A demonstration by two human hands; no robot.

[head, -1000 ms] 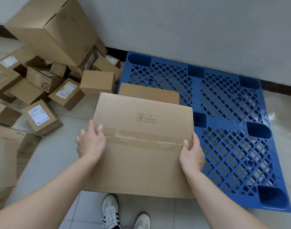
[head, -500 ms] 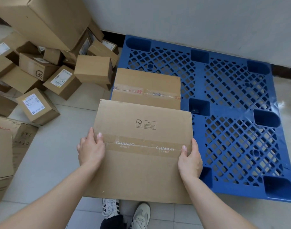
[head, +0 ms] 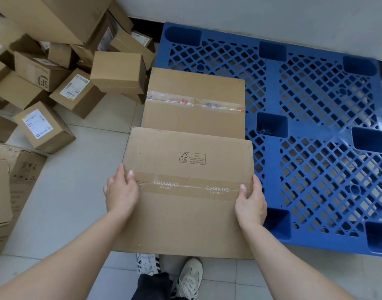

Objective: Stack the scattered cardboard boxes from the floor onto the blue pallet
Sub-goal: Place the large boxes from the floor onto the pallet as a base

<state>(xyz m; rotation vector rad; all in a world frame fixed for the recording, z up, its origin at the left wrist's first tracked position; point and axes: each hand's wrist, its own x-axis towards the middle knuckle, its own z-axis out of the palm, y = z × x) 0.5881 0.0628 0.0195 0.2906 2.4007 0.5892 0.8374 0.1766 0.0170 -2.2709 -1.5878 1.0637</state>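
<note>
Near-left of the pallet (head: pixel 271 87), left hand (head: pixel 120 191) and right hand (head: pixel 250 204) grip the CHANDO box (head: pixel 185 224) by its sides; 1 taped box (head: pixel 194 87) lies just beyond.

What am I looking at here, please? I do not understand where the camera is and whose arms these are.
There is no machine: a person wears a camera on the head, looking down, so the arms are their own. The left hand and right hand hold a large taped box by its two sides. Ahead lies a blue pallet by the wall, with a second box on its left part. Left of it, many smaller boxes lie heaped on the tiled floor. The person's shoes show below.
</note>
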